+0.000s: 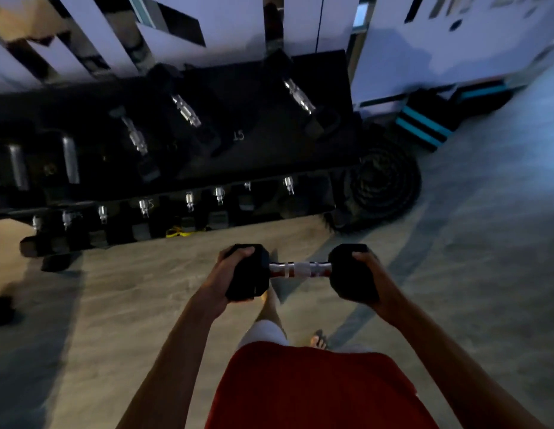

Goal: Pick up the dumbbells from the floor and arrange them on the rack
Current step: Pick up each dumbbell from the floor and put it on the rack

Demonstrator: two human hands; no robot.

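A black hex-headed dumbbell with a chrome handle (pixel 301 270) is carried level above the floor, left hand (pixel 226 277) and right hand (pixel 369 278) each clasping one head. Carrying step; next, find a free slot on the dark two-tier dumbbell rack (pixel 269 156) ahead.

The scene is dim, with a cool bluish cast on the wall panels (pixel 238 23) far beyond the grip and on the floor (pixel 486 243) to its right. The rack (pixel 207 125) ahead of the grip sinks into near-black; only the chrome handles (pixel 186 111) catch small glints. The bar of the held dumbbell (pixel 300 270) shows a bright highlight between the two hands. Broad soft shadows lie on the floor left of the grip. Motion blur smears everything, and wide-angle distortion bends lines toward the edges.
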